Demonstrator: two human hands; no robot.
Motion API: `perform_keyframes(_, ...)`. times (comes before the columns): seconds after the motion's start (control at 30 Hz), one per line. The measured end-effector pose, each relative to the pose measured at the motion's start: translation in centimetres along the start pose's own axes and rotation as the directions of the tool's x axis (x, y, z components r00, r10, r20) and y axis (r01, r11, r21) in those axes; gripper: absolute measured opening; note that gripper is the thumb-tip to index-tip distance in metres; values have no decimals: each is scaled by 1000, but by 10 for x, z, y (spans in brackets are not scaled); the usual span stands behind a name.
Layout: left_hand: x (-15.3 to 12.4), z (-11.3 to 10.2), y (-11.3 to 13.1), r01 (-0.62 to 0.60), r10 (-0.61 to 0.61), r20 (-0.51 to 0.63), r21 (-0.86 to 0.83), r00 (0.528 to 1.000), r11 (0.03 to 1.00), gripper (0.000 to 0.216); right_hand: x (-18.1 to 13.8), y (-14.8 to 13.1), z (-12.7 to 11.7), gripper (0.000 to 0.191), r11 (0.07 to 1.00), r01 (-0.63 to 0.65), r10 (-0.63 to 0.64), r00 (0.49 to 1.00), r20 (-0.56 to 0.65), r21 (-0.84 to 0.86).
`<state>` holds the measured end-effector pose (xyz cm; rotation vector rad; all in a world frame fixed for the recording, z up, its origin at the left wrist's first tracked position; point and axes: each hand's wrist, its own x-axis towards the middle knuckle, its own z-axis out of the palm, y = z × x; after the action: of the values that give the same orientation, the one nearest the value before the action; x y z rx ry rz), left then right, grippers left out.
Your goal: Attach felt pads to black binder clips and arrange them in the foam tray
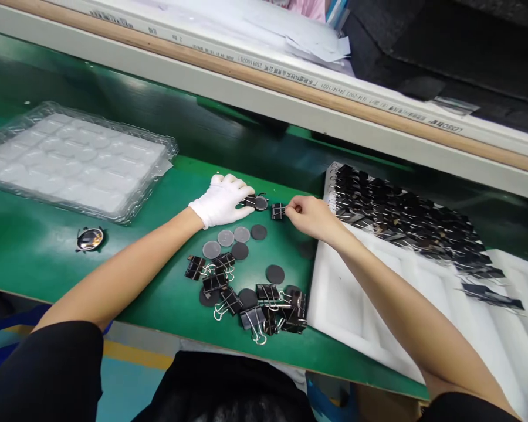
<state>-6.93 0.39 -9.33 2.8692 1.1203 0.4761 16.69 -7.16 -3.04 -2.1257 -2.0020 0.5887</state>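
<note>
My left hand (225,201), in a white glove, is closed on a dark round part with small prongs at its rim; a grey disc (261,203) shows at its outer end, and the fingers hide the rest. My bare right hand (310,215) pinches a black binder clip (277,211) by its wire handle, just right of that part and apart from it. Below the hands lie several loose grey and black discs (226,238). Nearer me is a scattered pile of black binder clips (253,317) with silver handles, some resting over discs.
At left stands a clear plastic tray (74,149) with moulded pockets. A shiny round part with prongs (90,239) lies below it. On the right, a white foam tray (341,293) bears rows of clipped black pieces (391,205). A pale rail (246,97) runs across the back.
</note>
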Motion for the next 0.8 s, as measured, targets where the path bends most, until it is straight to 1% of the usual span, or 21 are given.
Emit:
perform_keyframes(0.1, -1, 1, -4, 62, -62, -7, -33, 998, 998, 42, 16, -3, 8, 18, 999, -27, 27, 999, 21, 19)
perform_keyframes(0.17, -1, 1, -6, 90, -91, -6, -54, 996, 994, 42, 21, -5, 8, 24, 1000, -28, 29, 998, 54, -10)
perform_keyframes(0.2, -1, 1, -7, 95, -95, -3, -58, 995, 994, 43, 23, -6, 8, 28, 999, -23, 24, 999, 38, -41)
perform_keyframes(0.27, 0, 1, -7, 86, -85, 8, -52, 996, 995, 45, 28, -11, 7, 37, 996, -8, 1, 997, -77, -94)
perform_keyframes(0.33, 0, 0, -6, 69, -69, 23, -38, 997, 997, 44, 36, -19, 9, 45, 996, -7, -14, 975, -221, -92)
perform_keyframes(0.37, 1, 0, -6, 64, -64, 27, -33, 998, 997, 43, 42, -24, 12, 47, 997, -11, -8, 964, -266, -71)
perform_keyframes(0.4, 1, -1, -5, 63, -62, 26, -29, 998, 998, 42, 48, -29, 16, 48, 999, -19, 5, 959, -283, -45)
perform_keyframes(0.47, 1, -1, -4, 64, -64, 26, -22, 998, 998, 41, 61, -38, 27, 51, 999, -45, 41, 963, -268, -8)
perform_keyframes(0.57, 1, -1, -4, 66, -65, 45, -18, 997, 998, 40, 76, -41, 44, 61, 997, -78, 78, 978, -196, 5)
perform_keyframes(0.67, 1, -1, -5, 77, -75, 69, -24, 995, 997, 40, 82, -33, 54, 69, 995, -84, 91, 983, -160, 49)
perform_keyframes(0.8, 1, -2, -6, 87, -83, 79, -51, 993, 995, 38, 80, -18, 56, 67, 993, -25, 48, 979, -196, 119)
